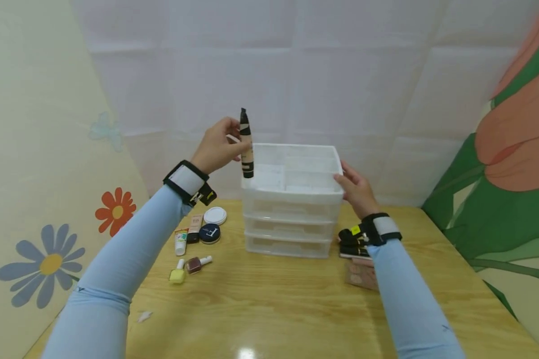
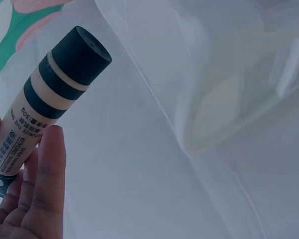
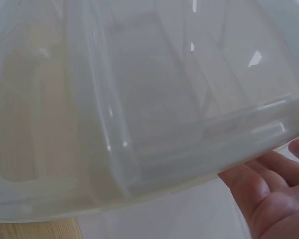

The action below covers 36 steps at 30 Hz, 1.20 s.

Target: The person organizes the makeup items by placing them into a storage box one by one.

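Note:
Upright in the fingers of my left hand [image 1: 221, 144] is a foundation concealer tube [image 1: 246, 149], beige with black bands and a black cap. It is held over the left side of a white plastic drawer organizer [image 1: 291, 199]. In the left wrist view the printed tube [image 2: 45, 89] shows between thumb and fingers. My right hand [image 1: 358, 189] grips the organizer's upper right edge, thumb on the rim and fingers at the side. The organizer has an open divided top and three translucent drawers. In the right wrist view, the right hand [image 3: 279, 194] is at its edge.
On the left lie a BB cream tube [image 1: 195, 227], a small colourful tube [image 1: 181, 242], a white round compact [image 1: 215, 215], a dark compact [image 1: 209, 233] and two nail polish bottles [image 1: 177, 273]. Black items [image 1: 352, 244] and a palette [image 1: 360, 274] lie right, partly behind my sleeve.

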Tool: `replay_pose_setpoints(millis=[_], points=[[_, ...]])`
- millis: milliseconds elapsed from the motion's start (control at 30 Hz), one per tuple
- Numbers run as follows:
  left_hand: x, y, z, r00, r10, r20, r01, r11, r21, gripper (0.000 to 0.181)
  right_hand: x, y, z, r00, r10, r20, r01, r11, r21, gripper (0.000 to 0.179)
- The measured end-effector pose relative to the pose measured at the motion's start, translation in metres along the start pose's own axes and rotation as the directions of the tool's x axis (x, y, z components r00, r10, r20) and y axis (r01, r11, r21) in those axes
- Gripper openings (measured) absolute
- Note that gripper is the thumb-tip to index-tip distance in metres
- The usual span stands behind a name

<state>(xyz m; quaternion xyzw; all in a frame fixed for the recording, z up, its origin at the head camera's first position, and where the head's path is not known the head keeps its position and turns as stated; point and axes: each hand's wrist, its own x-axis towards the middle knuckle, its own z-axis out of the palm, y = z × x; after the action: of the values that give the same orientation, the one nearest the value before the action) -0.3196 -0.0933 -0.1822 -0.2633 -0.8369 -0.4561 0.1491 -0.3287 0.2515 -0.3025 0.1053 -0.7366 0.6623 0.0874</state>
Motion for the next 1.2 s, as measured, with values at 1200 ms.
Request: replay_pose_setpoints(millis=[1200], points=[[0.119, 0.037, 0.126, 0.994, -0.072, 0.085, 0.057, 0.984, 0.167, 0.033, -0.002, 0.004, 0.025, 0.999, -0.002, -0.048, 0.003, 1.0, 0.01, 0.06]])
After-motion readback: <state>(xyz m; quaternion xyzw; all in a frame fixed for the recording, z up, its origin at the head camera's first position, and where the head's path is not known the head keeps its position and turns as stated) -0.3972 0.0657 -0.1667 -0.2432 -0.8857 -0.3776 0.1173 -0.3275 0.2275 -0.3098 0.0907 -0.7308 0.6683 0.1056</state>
